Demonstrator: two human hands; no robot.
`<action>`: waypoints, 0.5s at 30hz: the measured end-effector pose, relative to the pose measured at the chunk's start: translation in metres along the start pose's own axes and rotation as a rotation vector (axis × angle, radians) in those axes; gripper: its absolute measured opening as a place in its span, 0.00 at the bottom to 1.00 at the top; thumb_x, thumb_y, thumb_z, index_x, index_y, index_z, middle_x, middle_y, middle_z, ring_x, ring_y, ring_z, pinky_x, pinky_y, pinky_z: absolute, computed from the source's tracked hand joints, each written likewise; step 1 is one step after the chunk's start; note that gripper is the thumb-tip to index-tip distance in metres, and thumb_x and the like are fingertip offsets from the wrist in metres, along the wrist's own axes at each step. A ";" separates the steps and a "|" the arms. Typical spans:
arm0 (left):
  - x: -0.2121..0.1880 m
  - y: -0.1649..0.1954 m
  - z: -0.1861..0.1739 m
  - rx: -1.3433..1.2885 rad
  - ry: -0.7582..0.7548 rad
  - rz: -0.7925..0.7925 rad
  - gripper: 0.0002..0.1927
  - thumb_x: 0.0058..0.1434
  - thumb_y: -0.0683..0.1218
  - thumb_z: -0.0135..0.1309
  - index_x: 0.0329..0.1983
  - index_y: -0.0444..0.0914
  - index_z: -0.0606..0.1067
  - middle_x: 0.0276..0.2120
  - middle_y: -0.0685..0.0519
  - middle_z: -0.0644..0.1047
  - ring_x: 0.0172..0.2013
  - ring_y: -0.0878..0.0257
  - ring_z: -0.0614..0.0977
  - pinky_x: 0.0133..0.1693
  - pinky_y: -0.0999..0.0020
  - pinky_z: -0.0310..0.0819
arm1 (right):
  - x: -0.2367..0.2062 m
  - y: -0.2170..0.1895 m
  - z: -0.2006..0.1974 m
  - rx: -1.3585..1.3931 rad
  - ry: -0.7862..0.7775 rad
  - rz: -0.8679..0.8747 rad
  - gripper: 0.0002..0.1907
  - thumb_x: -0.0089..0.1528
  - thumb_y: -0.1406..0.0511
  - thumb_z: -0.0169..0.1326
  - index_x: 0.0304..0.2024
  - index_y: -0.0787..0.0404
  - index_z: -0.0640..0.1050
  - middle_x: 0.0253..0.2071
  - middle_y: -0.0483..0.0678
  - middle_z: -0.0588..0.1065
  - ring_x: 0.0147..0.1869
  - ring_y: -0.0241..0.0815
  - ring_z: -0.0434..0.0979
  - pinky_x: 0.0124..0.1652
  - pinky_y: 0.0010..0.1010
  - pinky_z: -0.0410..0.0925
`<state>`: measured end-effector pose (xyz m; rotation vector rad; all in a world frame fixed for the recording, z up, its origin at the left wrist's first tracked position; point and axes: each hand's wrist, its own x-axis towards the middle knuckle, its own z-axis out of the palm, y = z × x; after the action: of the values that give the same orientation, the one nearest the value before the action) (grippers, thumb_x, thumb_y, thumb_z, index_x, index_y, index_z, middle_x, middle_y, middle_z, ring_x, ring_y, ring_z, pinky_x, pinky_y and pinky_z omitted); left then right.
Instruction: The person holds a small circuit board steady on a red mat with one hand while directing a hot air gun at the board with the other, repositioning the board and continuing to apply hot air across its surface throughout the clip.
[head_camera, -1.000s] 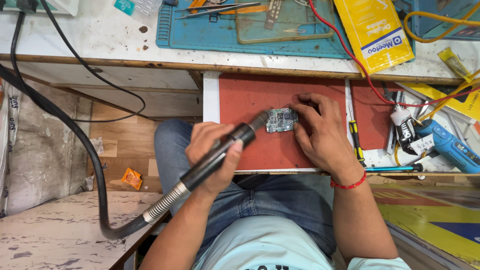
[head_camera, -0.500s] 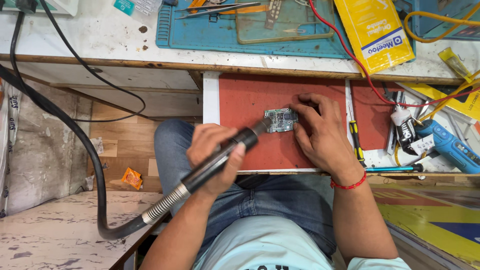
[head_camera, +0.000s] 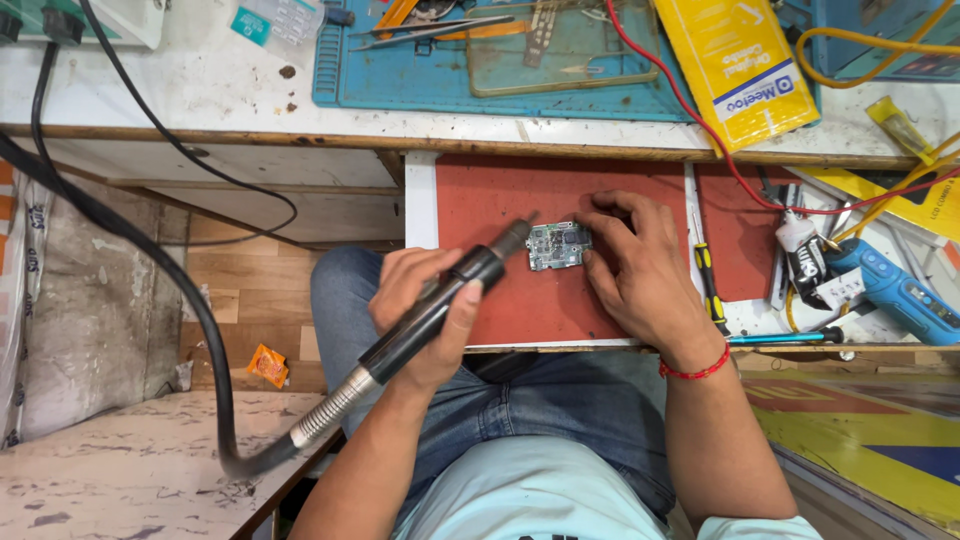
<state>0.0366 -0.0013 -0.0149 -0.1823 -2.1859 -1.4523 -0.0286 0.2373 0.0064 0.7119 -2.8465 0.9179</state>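
The hot-air wand's nozzle has drawn back slightly from the small circuit board (head_camera: 558, 246), a light, stiff, fragile piece pinned at its right edge under the right hand (head_camera: 640, 270) fingertips while the left hand (head_camera: 425, 310) clenches the black handpiece (head_camera: 440, 305).

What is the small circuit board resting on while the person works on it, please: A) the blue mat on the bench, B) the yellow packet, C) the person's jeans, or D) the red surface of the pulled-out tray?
D: the circuit board lies flat on the red tray surface, steadied by the right hand, with the tip of the black handpiece in the left hand beside it.
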 end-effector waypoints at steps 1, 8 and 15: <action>-0.001 0.000 0.000 -0.020 0.003 -0.012 0.15 0.59 0.51 0.62 0.43 0.36 0.78 0.37 0.49 0.81 0.41 0.55 0.82 0.50 0.60 0.76 | -0.001 0.001 0.000 0.005 0.004 -0.003 0.22 0.57 0.71 0.60 0.55 0.62 0.77 0.61 0.56 0.69 0.64 0.60 0.67 0.61 0.46 0.64; 0.003 0.010 -0.004 -0.009 0.067 -0.058 0.14 0.62 0.48 0.61 0.44 0.34 0.78 0.39 0.46 0.81 0.43 0.51 0.81 0.49 0.59 0.77 | -0.001 0.003 0.000 0.024 0.033 -0.002 0.22 0.57 0.70 0.59 0.55 0.62 0.77 0.60 0.56 0.70 0.64 0.59 0.67 0.62 0.46 0.63; 0.005 0.017 -0.007 -0.016 -0.026 0.022 0.15 0.59 0.49 0.62 0.42 0.33 0.78 0.38 0.46 0.81 0.42 0.52 0.81 0.47 0.60 0.75 | -0.003 0.002 -0.003 0.047 0.033 0.013 0.22 0.57 0.70 0.58 0.55 0.60 0.77 0.60 0.54 0.70 0.64 0.58 0.67 0.61 0.46 0.63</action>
<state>0.0408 -0.0017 0.0037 -0.2311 -2.1872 -1.4635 -0.0266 0.2416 0.0076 0.6770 -2.8126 0.9925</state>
